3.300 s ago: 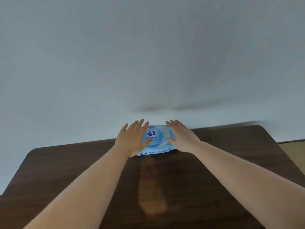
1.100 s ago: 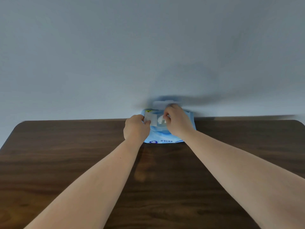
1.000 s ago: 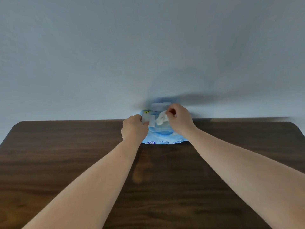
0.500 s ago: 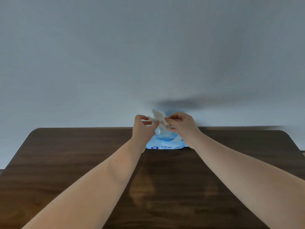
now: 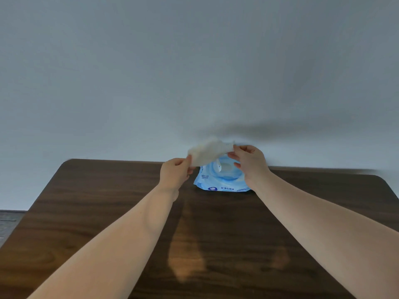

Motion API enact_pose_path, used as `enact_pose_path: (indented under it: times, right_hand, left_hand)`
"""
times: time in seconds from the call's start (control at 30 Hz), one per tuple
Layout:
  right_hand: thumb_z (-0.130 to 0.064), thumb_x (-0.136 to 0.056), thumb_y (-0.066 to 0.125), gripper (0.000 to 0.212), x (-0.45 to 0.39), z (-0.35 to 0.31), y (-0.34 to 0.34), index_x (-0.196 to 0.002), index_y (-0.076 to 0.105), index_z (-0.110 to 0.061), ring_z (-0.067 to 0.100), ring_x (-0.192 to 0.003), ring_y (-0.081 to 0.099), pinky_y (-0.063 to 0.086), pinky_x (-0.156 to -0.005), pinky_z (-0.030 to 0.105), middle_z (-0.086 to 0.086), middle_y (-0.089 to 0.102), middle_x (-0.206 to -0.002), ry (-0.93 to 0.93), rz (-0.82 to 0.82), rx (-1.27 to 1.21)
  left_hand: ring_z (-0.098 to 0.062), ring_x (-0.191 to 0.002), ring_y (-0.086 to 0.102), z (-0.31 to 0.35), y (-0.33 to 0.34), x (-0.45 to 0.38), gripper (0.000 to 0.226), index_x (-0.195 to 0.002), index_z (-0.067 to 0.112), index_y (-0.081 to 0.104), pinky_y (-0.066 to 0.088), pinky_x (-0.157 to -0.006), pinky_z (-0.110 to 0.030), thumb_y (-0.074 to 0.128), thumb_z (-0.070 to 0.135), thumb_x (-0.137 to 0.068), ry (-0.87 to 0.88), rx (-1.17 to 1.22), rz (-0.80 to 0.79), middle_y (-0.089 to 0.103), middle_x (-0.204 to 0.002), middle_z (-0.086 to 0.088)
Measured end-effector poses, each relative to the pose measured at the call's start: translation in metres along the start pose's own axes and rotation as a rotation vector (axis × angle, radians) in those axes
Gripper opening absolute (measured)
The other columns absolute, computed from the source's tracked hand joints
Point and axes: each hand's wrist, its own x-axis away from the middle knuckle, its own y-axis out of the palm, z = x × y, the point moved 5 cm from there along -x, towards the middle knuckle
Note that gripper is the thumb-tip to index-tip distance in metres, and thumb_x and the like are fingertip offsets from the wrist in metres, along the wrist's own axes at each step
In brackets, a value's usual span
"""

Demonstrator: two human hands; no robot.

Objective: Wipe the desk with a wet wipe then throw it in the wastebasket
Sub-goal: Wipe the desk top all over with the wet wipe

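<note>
I hold the wet wipe point(image 5: 208, 152) stretched between 2 hands: left hand point(image 5: 175, 174) and right hand point(image 5: 250, 160) fingers pinch opposite edges above the pack point(image 5: 222, 180), unfolding it for wiping the desk point(image 5: 108, 201)

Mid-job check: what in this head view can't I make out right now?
- Wastebasket: nowhere in the head view.
- Wet wipe: motion-blurred between left hand and right hand; folds unclear.
- Wipe pack: right side hidden by the right hand, upper left by the wipe; small print unreadable.
- Desk: near edge cut by the frame bottom, and forearms cover part of the top.
</note>
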Motion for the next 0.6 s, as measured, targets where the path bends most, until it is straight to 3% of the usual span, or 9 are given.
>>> enact_pose_path:
  times: [0.1, 0.2, 0.33, 0.37, 0.4, 0.47, 0.6]
  right_hand:
    - [-0.02, -0.094, 0.057, 0.014, 0.002, -0.002, 0.001, -0.08, 0.058, -0.015, 0.017, -0.086, 0.066, 0.053, -0.079, 0.029, 0.009, 0.068, -0.089, -0.001, 0.022, -0.035]
    - [-0.02, -0.092, 0.059, 0.015, 0.009, -0.008, 0.012, -0.078, 0.061, -0.016, 0.021, -0.088, 0.066, 0.054, -0.086, 0.035, 0.004, 0.068, -0.084, -0.112, 0.026, 0.098]
    - [-0.022, -0.091, 0.058, 0.015, 0.034, -0.026, 0.05, -0.083, 0.065, -0.011, 0.016, -0.078, 0.057, 0.043, -0.07, 0.022, -0.006, 0.06, -0.075, -0.354, -0.069, 0.4]
    - [-0.021, -0.091, 0.058, 0.014, 0.042, -0.025, 0.063, -0.086, 0.066, -0.01, 0.014, -0.078, 0.056, 0.041, -0.071, 0.023, -0.007, 0.06, -0.076, -0.392, -0.111, 0.453]
    - [-0.021, -0.092, 0.058, 0.014, 0.049, -0.02, 0.076, -0.088, 0.066, -0.01, 0.013, -0.081, 0.056, 0.04, -0.073, 0.023, -0.007, 0.061, -0.079, -0.422, -0.161, 0.508]
    - [-0.023, -0.092, 0.057, 0.015, 0.062, 0.001, 0.103, -0.091, 0.067, -0.012, 0.015, -0.088, 0.058, 0.039, -0.077, 0.023, -0.002, 0.067, -0.09, -0.477, -0.276, 0.652]
    - [-0.032, -0.098, 0.046, 0.03, 0.091, 0.066, 0.149, -0.115, 0.064, -0.015, 0.019, -0.106, 0.059, 0.047, -0.087, 0.029, 0.003, 0.065, -0.118, -0.56, -0.596, 1.053]
  left_hand:
    - [-0.014, -0.071, 0.061, -0.015, -0.011, -0.001, 0.022, -0.09, 0.005, 0.065, 0.052, -0.072, -0.027, 0.052, 0.022, -0.096, -0.201, 0.058, 0.032, 0.068, -0.087, -0.008]
    - [-0.014, -0.073, 0.056, -0.026, -0.022, 0.003, 0.02, -0.097, 0.005, 0.059, 0.047, -0.066, -0.024, 0.047, 0.02, -0.098, -0.352, -0.027, 0.023, 0.061, -0.087, -0.006]
    - [-0.022, -0.074, 0.054, -0.03, -0.058, 0.003, 0.025, -0.08, 0.011, 0.056, 0.044, -0.076, -0.032, 0.047, 0.027, -0.097, -0.187, -0.378, 0.09, 0.059, -0.086, -0.008]
    - [-0.021, -0.076, 0.054, -0.029, -0.068, 0.006, 0.024, -0.086, 0.012, 0.059, 0.042, -0.077, -0.031, 0.046, 0.029, -0.097, -0.15, -0.457, 0.103, 0.059, -0.089, -0.006]
    - [-0.022, -0.086, 0.057, -0.03, -0.078, 0.01, 0.027, -0.104, 0.011, 0.06, 0.041, -0.079, -0.03, 0.045, 0.032, -0.097, -0.133, -0.531, 0.111, 0.06, -0.101, -0.006]
    - [-0.027, -0.113, 0.055, -0.038, -0.099, 0.014, 0.046, -0.136, 0.014, 0.044, 0.045, -0.085, -0.034, 0.044, 0.038, -0.097, -0.145, -0.645, 0.103, 0.052, -0.134, -0.006]
    - [-0.029, -0.141, 0.028, -0.066, -0.141, 0.022, 0.064, -0.149, 0.019, 0.022, 0.032, -0.111, -0.047, 0.038, 0.05, -0.096, -0.127, -0.978, 0.058, 0.026, -0.156, -0.005]
